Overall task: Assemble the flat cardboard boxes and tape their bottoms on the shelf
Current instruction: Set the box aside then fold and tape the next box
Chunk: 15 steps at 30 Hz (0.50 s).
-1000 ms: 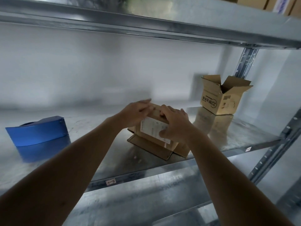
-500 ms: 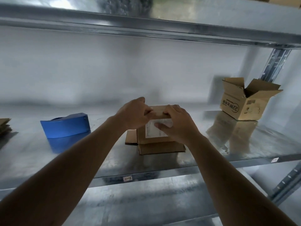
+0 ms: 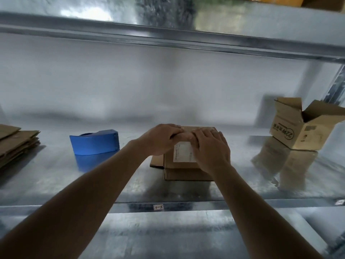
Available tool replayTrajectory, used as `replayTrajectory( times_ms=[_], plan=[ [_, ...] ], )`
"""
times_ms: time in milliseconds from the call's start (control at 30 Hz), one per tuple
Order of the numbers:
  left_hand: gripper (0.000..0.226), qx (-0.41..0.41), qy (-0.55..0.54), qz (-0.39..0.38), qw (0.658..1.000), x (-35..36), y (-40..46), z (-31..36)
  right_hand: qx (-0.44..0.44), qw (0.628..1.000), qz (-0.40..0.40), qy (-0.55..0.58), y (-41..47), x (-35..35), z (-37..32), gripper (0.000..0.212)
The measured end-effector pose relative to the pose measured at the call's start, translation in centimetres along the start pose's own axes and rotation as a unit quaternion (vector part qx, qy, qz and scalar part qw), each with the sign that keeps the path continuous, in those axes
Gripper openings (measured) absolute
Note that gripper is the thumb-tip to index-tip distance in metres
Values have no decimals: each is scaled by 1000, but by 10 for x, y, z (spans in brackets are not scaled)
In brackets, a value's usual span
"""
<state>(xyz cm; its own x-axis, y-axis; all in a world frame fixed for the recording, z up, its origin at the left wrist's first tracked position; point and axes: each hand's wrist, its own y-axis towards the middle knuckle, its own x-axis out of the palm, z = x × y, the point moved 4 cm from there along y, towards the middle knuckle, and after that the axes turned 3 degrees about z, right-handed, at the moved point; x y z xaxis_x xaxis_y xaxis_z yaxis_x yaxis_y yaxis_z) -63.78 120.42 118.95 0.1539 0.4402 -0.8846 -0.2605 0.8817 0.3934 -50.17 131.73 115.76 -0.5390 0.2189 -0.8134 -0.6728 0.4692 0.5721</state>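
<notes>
Evidently the cardboard box point(image 3: 188, 165) stands upside down on the metal shelf point(image 3: 186, 191), its lower flaps splayed flat on the steel in front of it and to its left, so that the bottom faces up where it can be closed and taped. Both hands lie on that upturned face: the left hand point(image 3: 164, 137) presses its fingers, nearly straight and close together, along the far left part of the top, and the right hand point(image 3: 211, 148) spreads flat beside it, palm down, covering the right part and the edge of a white label point(image 3: 182, 152) on the near side. Neither hand grips anything; they seem to be holding the bottom flaps shut, though whether tape lies under them cannot be told. A blue tape dispenser point(image 3: 95, 142) waits left of the box, near enough for the left hand to reach. Farther left of the box a stack of flat cardboard point(image 3: 16, 144) lies ready for folding, and well to the right of the box an assembled box point(image 3: 298, 128) stands with its top flaps open.
</notes>
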Motion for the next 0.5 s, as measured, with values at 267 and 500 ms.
replayTrajectory(
  times_ms=[267, 500],
  plan=[
    [42, -122, 2, 92, 988, -28, -21, -53, -8, 1000, -10, 19, 8, 2, -24, 49],
    [56, -324, 152, 35, 933, -59, -74, -146, 20, 998, -35, 46, 25, -1, -48, 46]
  ],
)
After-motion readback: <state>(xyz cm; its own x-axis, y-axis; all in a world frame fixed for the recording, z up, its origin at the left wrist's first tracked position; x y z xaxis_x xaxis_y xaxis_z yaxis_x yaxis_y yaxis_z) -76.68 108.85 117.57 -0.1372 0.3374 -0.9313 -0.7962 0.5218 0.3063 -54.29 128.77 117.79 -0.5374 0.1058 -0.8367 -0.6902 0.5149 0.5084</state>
